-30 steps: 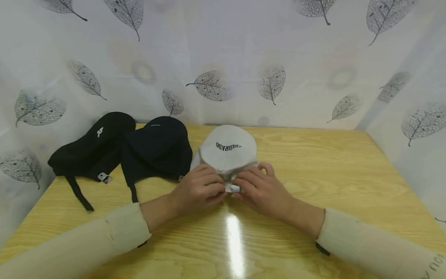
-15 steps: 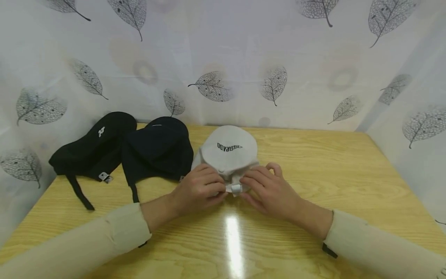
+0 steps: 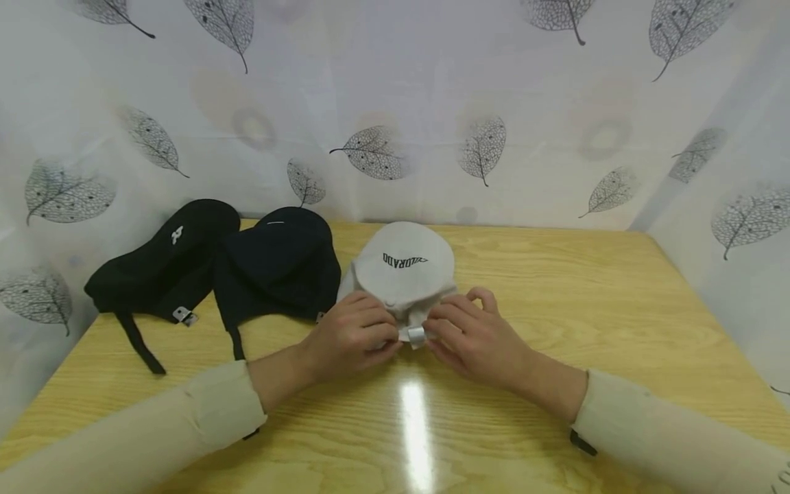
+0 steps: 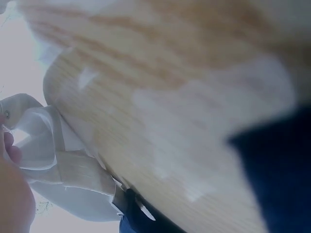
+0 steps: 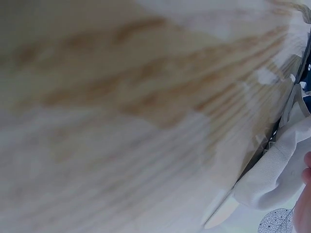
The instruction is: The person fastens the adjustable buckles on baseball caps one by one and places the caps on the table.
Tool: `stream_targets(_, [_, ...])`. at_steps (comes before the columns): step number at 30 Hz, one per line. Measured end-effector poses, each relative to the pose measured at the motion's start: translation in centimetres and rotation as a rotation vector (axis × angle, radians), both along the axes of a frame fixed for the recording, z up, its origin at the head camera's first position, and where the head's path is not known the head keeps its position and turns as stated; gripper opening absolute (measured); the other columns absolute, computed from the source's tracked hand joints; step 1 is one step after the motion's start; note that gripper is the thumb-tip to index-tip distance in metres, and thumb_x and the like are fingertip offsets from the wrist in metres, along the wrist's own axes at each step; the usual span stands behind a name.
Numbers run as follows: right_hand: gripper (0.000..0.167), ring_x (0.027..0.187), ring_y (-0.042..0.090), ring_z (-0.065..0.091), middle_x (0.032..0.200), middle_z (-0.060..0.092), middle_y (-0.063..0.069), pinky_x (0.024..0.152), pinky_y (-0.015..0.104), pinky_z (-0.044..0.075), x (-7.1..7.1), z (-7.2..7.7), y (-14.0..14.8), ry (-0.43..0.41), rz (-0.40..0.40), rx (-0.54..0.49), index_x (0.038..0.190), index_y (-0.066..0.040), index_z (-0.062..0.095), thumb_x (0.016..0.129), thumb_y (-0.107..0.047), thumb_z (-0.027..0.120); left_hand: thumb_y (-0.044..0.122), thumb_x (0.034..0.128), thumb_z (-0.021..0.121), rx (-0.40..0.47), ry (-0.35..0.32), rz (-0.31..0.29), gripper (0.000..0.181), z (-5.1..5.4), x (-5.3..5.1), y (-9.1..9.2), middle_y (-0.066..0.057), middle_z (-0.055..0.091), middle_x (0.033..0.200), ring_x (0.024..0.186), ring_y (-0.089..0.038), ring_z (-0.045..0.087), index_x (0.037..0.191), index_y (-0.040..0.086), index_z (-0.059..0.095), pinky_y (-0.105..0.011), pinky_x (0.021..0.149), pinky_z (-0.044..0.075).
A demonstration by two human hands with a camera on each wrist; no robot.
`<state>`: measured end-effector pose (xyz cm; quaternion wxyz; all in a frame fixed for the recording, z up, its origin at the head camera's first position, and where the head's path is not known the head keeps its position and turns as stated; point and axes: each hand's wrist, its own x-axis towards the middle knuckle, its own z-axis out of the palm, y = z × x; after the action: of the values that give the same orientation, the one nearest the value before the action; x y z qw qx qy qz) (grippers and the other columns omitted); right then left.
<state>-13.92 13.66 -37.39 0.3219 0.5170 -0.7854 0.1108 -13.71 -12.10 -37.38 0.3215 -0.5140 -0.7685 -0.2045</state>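
A white cap with dark COLORADO lettering lies crown up on the table, its back turned toward me. Fingers of my left hand pinch the cap's near edge, left of its strap. On the other side my right hand pinches the strap end beside a shiny silver buckle. The fingertips of both hands are partly hidden. In the left wrist view the cap shows from below beside the left fingers; the right wrist view has its pale fabric near the right fingers.
A dark navy cap sits just left of the white one, a strap hanging toward me. Farther left is a black cap with a small white emblem and a loose strap. A leaf-printed curtain stands behind the wooden table.
My right hand has shifted slightly right, baring the silver buckle that its fingers partly covered before. My left hand and the white cap have stayed in place.
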Motion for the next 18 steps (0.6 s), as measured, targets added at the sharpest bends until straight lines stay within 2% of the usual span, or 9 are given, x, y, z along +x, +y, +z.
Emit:
stream_targets(8, [0.026,0.099,0.022,0.061,0.102,0.069,0.002,0.086,0.047,0.038,0.02,-0.1,-0.12,0.019,-0.01,0.016,0.102,-0.012,0.069,0.1,-0.032,0.054,0.016,0.0788,0.082,-0.011,-0.016,0.0,0.011,0.03,0.03,-0.1,0.005,0.068,0.082,0.082,-0.012,0.063,0.079,0.014,0.071,-0.029,0.082,0.051])
stream_targets(18, [0.021,0.096,0.021,0.062,0.1,0.069,0.001,0.085,0.047,0.039,0.08,-0.08,-0.84,0.053,-0.01,0.004,0.1,-0.012,0.07,0.095,-0.029,0.061,0.018,0.0785,0.082,-0.008,0.002,0.006,0.012,0.02,0.02,0.0,0.005,0.069,0.082,0.082,-0.012,0.064,0.079,0.014,0.071,-0.029,0.082,0.052])
